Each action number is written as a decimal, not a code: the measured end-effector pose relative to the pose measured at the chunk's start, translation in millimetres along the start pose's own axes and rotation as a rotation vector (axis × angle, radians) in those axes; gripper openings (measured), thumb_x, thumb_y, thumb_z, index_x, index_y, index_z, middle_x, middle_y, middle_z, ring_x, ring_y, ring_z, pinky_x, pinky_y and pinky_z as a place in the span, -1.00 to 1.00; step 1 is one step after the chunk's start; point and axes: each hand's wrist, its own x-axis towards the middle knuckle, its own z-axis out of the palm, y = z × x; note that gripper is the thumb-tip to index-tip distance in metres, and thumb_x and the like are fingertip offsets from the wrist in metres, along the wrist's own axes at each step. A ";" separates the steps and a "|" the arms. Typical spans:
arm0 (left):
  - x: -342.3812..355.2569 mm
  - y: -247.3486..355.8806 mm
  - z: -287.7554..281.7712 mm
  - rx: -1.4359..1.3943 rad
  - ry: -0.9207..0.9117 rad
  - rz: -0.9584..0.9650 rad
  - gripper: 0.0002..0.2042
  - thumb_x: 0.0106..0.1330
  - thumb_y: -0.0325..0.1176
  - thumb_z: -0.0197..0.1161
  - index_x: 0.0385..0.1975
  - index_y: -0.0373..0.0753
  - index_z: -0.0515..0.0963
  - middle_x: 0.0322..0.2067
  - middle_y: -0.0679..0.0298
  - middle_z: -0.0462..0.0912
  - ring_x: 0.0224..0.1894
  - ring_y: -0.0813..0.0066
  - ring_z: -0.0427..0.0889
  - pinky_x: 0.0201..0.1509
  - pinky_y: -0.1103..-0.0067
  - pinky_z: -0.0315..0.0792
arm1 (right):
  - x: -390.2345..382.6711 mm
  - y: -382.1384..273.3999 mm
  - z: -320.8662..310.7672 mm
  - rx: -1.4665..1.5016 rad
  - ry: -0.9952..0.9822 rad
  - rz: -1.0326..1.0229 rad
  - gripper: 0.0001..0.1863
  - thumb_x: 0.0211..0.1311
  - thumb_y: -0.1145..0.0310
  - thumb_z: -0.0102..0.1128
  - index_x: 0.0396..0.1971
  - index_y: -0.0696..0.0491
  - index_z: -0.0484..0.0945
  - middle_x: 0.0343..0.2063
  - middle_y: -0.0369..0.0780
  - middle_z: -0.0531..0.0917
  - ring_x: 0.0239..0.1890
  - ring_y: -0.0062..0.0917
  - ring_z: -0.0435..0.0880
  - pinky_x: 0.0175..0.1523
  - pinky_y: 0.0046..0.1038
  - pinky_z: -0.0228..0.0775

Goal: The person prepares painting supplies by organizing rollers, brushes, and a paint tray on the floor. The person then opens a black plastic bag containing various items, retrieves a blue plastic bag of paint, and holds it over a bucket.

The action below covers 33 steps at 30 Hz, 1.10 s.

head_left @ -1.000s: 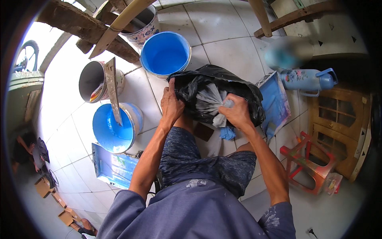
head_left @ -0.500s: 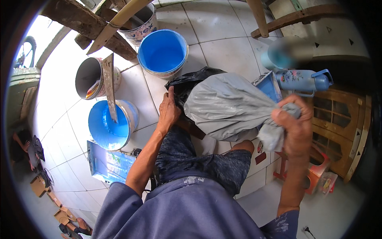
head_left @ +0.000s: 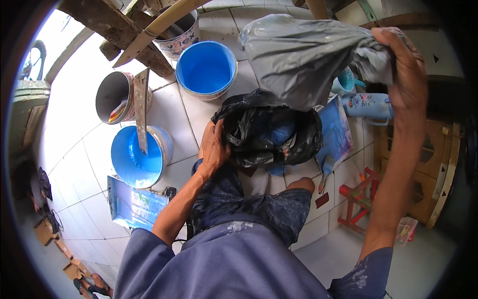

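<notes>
My right hand, raised at the upper right, is closed around the twisted neck of a grey plastic bag. The bag's full end hangs off to the left, above the far rim of a black plastic bag. My left hand grips the near-left edge of this black bag, in front of my knees. The black bag's mouth gapes upward, and something blue shows inside it; its kind I cannot make out.
Left stand a blue-lined bucket, a grey bucket and a paint-smeared bucket with a flat stick. Paint trays flank me. Right are a brush, a flask, a red stool and a cabinet. Wooden beams cross overhead.
My right hand has lifted the grey bag up and away, off the black bag, whose open mouth now shows. My left hand still grips the black bag's edge.
</notes>
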 end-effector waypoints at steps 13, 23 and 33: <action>-8.1 23.1 -18.5 -0.118 -0.103 0.034 -0.20 -0.32 -0.66 0.18 0.15 -0.22 0.23 0.26 -0.12 0.11 0.25 -0.15 0.20 0.26 0.33 0.26 | 103.8 225.3 47.9 -0.229 0.367 0.271 -0.58 -0.29 0.41 0.42 -0.32 0.26 0.55 -0.52 -0.16 0.63 -0.59 -0.51 0.60 -0.57 -0.43 0.49; 16.6 38.3 -10.4 -0.037 -0.085 -0.030 -0.19 -0.18 -0.59 0.25 0.25 -0.16 0.21 -0.14 0.02 0.45 -0.06 0.05 0.47 0.05 0.35 0.37 | 75.6 306.8 41.0 -0.696 0.410 0.099 -0.43 -0.21 -0.02 0.46 -0.38 0.18 0.56 -0.44 -0.10 0.65 -0.37 -0.42 0.64 -0.20 -0.41 0.47; 19.9 85.7 -4.4 0.091 0.371 0.213 -0.45 -0.07 -0.41 0.42 -0.07 -0.22 0.28 0.12 -0.13 0.17 0.19 -0.03 0.19 0.20 0.22 0.16 | -136.1 214.2 39.5 -0.701 -0.909 0.413 -0.73 0.07 0.38 0.18 -0.29 0.27 0.56 -0.17 0.06 0.58 -0.05 -0.10 0.54 0.04 -0.23 0.37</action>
